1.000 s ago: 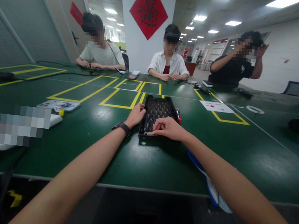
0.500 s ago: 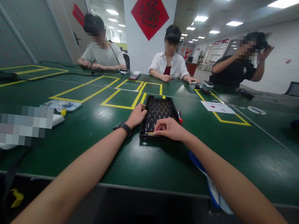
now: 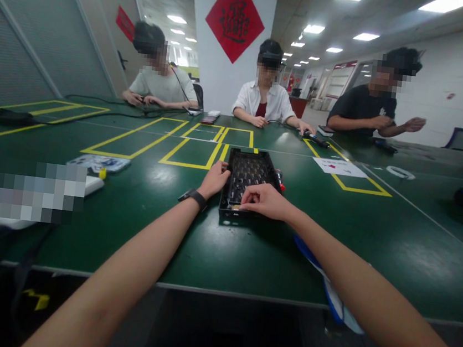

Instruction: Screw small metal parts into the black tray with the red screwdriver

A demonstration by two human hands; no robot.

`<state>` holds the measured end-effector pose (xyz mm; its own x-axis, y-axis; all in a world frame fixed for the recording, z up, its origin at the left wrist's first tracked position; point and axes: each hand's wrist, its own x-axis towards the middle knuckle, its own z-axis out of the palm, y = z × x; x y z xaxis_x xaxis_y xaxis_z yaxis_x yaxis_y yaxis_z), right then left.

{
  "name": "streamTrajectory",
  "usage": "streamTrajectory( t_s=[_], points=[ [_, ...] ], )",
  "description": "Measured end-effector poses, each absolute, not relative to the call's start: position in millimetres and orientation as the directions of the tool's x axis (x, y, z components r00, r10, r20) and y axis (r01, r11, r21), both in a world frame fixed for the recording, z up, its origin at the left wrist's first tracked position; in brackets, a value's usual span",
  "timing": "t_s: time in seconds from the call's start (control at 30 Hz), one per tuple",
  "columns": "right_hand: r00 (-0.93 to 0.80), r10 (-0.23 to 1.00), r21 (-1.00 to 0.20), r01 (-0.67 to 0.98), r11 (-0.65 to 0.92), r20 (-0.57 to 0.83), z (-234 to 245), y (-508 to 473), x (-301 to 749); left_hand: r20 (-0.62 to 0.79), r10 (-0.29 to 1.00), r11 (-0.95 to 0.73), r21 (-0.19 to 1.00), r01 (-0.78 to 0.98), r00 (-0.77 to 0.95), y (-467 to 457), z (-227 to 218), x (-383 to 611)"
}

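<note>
A black open plastic case (image 3: 253, 167) with rows of small round cells lies on the green table in front of me. My left hand (image 3: 215, 178) grips its left wall, fingers over the rim and thumb outside. My right hand (image 3: 265, 201) reaches over the near right corner, thumb and fingers pinched inside the case. Right beside those fingertips lies a small yellowish piece (image 3: 235, 207) at the near end; what the fingers hold is hidden. Past the right wall a red and clear object (image 3: 281, 183) partly shows.
A blue and white item (image 3: 329, 287) hangs over the front edge under my right forearm. To the left lie a patterned flat box (image 3: 99, 163) and a white object (image 3: 92, 184). A paper sheet (image 3: 338, 167) and tape ring (image 3: 400, 172) lie right. Three people sit opposite.
The person at the far right has lowered both hands from the head to the table. My hands stay at the case with little change; the view has shifted slightly.
</note>
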<state>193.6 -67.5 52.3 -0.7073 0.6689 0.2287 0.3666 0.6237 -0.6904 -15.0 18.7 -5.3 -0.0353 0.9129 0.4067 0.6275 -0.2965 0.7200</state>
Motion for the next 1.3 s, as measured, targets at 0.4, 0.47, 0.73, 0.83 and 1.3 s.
streamTrajectory(
  t_s=[0.4,0.47,0.73,0.83,1.3],
  points=[
    [-0.697,0.677,-0.668,0.389,0.634,0.236,54.0,-68.5,193.3,0.39,0.92,-0.283,0.733,0.619,-0.041,21.4,-6.6,-14.8],
    [-0.699,0.674,-0.661,0.392,0.64,0.238,54.1,-68.8,193.4,0.387,0.921,-0.281,0.734,0.618,-0.041,21.3,-6.4,-15.0],
    [-0.704,0.668,-0.668,0.38,0.64,0.239,52.0,-67.0,193.9,0.386,0.922,-0.288,0.743,0.604,-0.036,19.7,-5.9,-14.7],
    [-0.703,0.667,-0.653,0.388,0.651,0.247,51.8,-66.6,193.8,0.377,0.925,-0.278,0.749,0.601,-0.042,19.6,-5.6,-13.8],
    [-0.707,0.661,-0.651,0.381,0.657,0.253,51.3,-66.9,194.0,0.396,0.918,-0.292,0.739,0.608,-0.04,18.9,-6.1,-14.7]
  ],
)
